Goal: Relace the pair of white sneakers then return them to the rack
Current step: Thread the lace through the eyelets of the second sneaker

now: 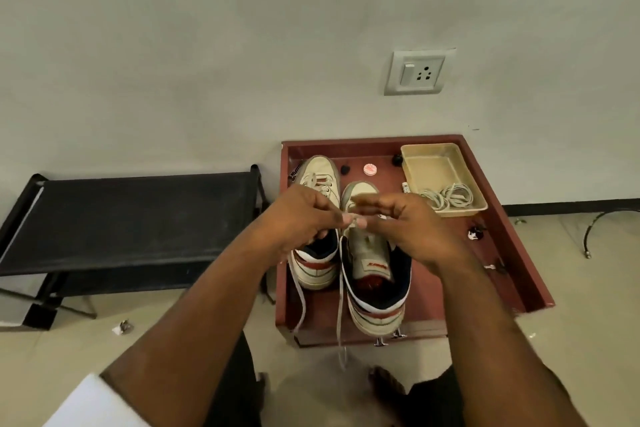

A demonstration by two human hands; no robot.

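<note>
Relacing is under way at frame centre: above the right-hand white sneaker point(375, 267) on the reddish tray point(498, 215), the left hand point(301, 218) and right hand point(408, 222) pinch its lace point(340, 302) between fingertips, probably needing next to thread an eyelet, while the black rack point(138, 215) waits at left.
</note>
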